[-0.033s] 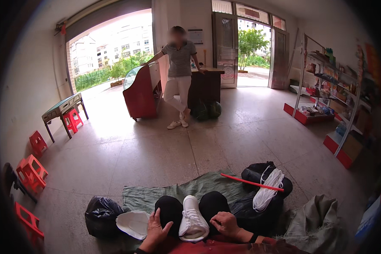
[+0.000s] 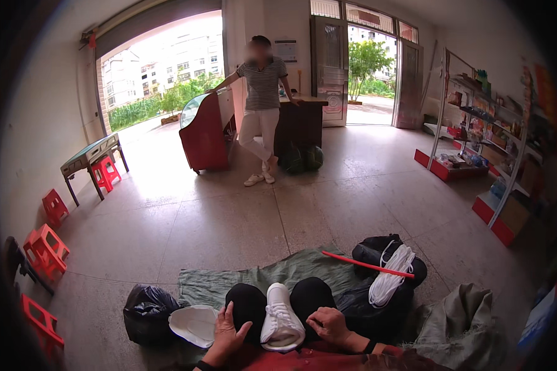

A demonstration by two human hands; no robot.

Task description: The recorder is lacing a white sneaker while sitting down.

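White lace-up shoe (image 2: 283, 316), single. Lies between the black-clad knees (image 2: 246, 304), in front of the torso, at the near middle of the scene. Long axis near to far, far end leaning slightly left; toe pointing far, open collar near, laces uppermost. Sits to the right of the left hand (image 2: 231, 334) and to the left of the right hand (image 2: 330, 326); looks slightly nearer to the right. Cannot tell whether in contact with the right.

Left hand: open, fingers spread, resting over the left leg, with nothing in its grasp. Right hand: fingers loosely curled over the right leg; cannot tell whether fully closed or holding something small.

To the left: flat white oval piece (image 2: 193, 326), just beside a black plastic bag (image 2: 147, 324). Beyond the knees: green sheet (image 2: 223, 279). To the right: hank of white cord (image 2: 390, 281) with a thin red rod (image 2: 368, 264) across it.

Markings: none readable on the shoe. On the far wall, pale notice (image 2: 286, 51), print too small to read. On the right-hand shelving (image 2: 504, 176), packages too small to read.
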